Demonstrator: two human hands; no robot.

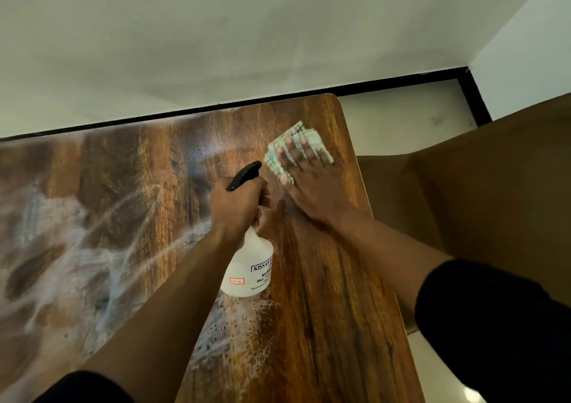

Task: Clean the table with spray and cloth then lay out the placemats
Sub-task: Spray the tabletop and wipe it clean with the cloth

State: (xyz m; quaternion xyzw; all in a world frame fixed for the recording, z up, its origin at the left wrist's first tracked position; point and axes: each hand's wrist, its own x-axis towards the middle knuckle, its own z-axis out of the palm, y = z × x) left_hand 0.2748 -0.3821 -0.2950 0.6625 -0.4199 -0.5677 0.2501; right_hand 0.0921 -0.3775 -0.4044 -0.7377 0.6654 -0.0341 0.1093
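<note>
Left hand (239, 200) grips spray bottle (248, 266) at frame centre; right hand (309, 183) presses cloth (279, 158) flat, fingers spread, near table (324, 279) corner; cardboard box (479, 186) at right.

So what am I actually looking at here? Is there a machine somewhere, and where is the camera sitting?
There is no machine in this picture. A person is working with two bare hands, and the single camera is worn on their head, looking forward and down, so you see their arms reaching out from the bottom edge.

The surface is a wooden table set against a pale wall. Wet streaks and droplets of spray cover much of it.

The left hand grips a white spray bottle with a black trigger head, held up over the table. The right hand lies flat, fingers spread, pressing a folded checked cloth onto the table near its far right corner.

To the right stands a brown cardboard box. I see no placemats in this picture.
</note>
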